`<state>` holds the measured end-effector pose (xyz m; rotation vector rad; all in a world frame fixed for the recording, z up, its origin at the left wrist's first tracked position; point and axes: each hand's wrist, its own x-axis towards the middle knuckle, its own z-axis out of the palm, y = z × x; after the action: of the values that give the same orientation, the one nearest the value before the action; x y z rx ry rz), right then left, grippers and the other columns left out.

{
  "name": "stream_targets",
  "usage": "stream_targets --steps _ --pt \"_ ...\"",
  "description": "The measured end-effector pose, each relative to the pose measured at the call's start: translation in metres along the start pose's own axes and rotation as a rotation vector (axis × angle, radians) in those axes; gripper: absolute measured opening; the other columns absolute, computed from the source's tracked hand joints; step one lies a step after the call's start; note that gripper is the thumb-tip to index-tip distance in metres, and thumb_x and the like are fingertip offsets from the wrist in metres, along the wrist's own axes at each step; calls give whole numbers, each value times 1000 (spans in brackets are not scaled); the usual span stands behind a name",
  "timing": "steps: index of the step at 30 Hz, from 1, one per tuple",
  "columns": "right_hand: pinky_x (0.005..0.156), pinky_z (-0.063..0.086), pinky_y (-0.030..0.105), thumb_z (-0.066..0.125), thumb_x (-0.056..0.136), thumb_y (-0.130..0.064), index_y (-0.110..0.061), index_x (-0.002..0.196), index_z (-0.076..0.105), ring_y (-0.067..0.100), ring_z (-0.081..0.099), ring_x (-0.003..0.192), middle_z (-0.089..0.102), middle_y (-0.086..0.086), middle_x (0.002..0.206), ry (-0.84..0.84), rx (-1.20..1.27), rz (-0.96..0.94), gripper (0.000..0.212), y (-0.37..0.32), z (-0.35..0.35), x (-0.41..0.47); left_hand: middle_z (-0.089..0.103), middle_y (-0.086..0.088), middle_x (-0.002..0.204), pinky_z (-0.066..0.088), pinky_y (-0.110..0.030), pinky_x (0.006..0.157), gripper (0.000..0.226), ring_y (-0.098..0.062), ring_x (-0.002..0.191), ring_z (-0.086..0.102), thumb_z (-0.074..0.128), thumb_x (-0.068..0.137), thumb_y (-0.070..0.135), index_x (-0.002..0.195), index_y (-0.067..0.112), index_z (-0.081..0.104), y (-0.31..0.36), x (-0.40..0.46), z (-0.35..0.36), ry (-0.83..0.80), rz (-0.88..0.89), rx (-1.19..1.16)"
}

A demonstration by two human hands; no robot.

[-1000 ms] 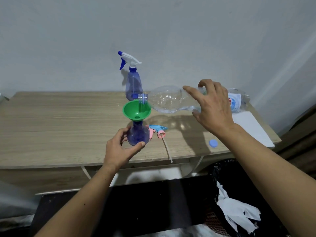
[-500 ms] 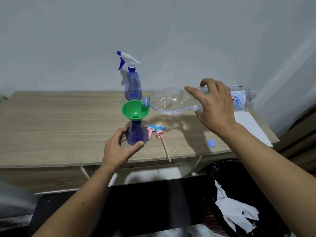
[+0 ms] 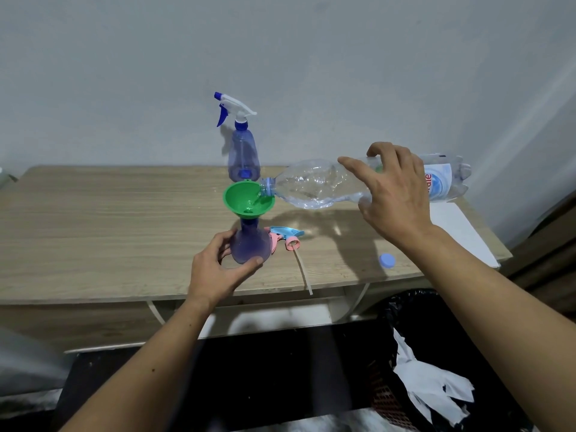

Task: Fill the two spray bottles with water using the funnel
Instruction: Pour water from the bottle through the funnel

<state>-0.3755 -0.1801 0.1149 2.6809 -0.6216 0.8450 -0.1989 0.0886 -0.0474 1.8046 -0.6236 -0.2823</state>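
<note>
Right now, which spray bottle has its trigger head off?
The near spray bottle, gripped by the left hand, with the green funnel in its neck. The far spray bottle by the wall has its white-and-blue head on.

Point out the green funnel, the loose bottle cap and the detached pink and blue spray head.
green funnel point(image 3: 240, 199): head view, inner wall of the cone.
bottle cap point(image 3: 387, 261): head view, flat top.
spray head point(image 3: 285, 236): head view, body beside the trigger.
</note>
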Motion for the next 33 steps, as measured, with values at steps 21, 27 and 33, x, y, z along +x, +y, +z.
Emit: stream_targets --steps 21,27,33 --pt "103 34 43 77 64 -2 -36 141 59 34 50 121 52 10 133 -7 68 44 86 1 5 -6 77 11 119 56 -19 99 78 1 112 73 102 67 40 135 25 67 0 0 1 7 4 30" --pt "99 34 39 80 65 -7 -36 141 59 32 49 116 51 9 131 -2 131 79 84 -2 7 -7 75 14 121 56 -20 99 77 3 112 71 102 68 38 136 25 67 0 -1 1 5 -12 20" --pt "94 27 30 82 66 -16 -39 143 56 29 48 114 47 4 130 -48 252 137 84 -5 9 -6 76 14 118 53 -10 94 71 6 109 71 102 70 28 133 26 68 2 -1 2 14 -17 17"
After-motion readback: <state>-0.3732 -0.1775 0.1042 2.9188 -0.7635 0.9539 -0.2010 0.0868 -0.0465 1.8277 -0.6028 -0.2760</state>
